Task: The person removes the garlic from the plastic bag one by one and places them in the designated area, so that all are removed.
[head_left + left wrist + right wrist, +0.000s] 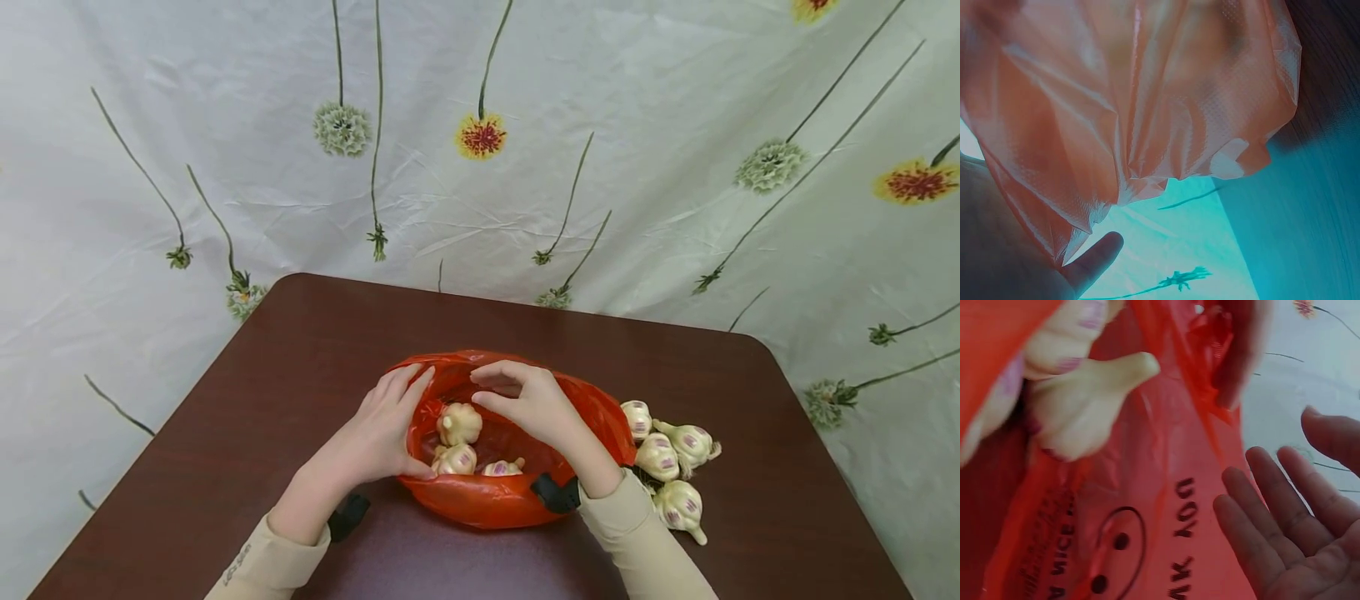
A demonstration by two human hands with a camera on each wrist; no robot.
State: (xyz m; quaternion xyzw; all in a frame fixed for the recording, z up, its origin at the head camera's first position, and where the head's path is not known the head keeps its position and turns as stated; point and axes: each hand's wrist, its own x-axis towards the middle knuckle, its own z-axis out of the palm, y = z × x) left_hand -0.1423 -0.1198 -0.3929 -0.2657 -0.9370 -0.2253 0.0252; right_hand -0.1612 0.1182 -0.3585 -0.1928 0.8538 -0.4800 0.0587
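Note:
A red plastic bag [491, 504] stands on the table with its mouth spread wide. My left hand [386, 425] holds the bag's left rim, its thumb at the near edge and its fingers over the far left edge. Inside lie a garlic bulb [459, 423], another garlic bulb [456, 459] and a third, partly hidden garlic bulb [502, 468]. Over the mouth, my right hand [525, 400] has nothing in it; the right wrist view shows its fingers [1279, 506] extended beside the printed plastic. Several garlic bulbs [658, 457] lie to the right of the bag.
The dark brown table [315, 333] has rounded far corners. Behind it hangs a pale, flower-printed cloth [420, 183]. A black wrist strap [557, 493] by the right sleeve overlaps the bag's near edge, and another black strap [348, 515] is at the left wrist.

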